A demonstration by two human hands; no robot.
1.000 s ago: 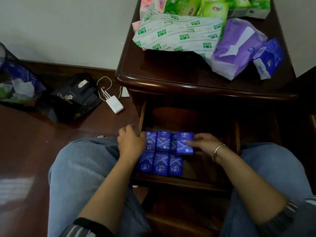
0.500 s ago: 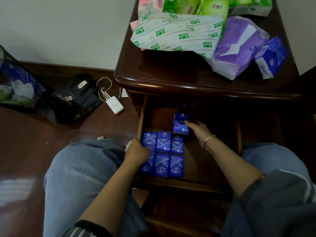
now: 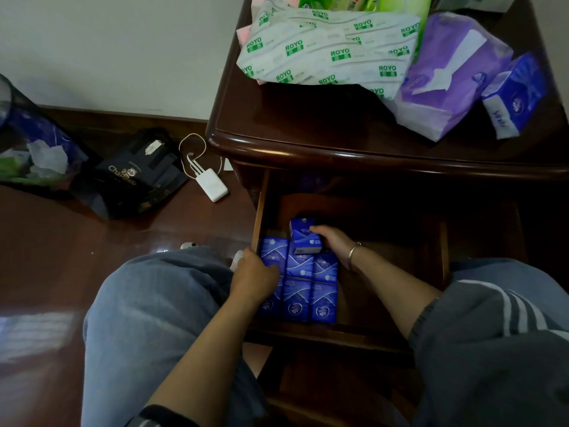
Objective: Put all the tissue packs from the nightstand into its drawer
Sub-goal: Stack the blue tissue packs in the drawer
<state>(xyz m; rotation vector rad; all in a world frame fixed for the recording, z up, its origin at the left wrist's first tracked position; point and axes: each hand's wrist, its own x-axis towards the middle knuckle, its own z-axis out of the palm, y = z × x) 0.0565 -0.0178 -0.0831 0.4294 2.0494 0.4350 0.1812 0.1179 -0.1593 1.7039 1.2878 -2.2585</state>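
Observation:
The nightstand's drawer (image 3: 443,241) stands pulled out, with several small blue tissue packs (image 3: 309,298) laid in rows at its left side. My right hand (image 3: 334,243) grips one more blue pack (image 3: 303,235), tilted above the back row. My left hand (image 3: 254,274) rests on the packs at the drawer's left edge, fingers curled down over them. On the nightstand top (image 3: 308,134) lie a white-and-green ROYO pack (image 3: 329,50), a purple pack (image 3: 446,75), a blue pack (image 3: 514,97), and pink and green packs at the back.
My knees in jeans flank the drawer. On the wooden floor to the left lie a white power bank with cable (image 3: 212,186), a black bag (image 3: 135,174) and a dark bin with rubbish (image 3: 27,143). A white wall stands behind.
My right hand has carried the blue pack from the front row toward the drawer's back and holds it there. My left hand slid to the drawer's left edge.

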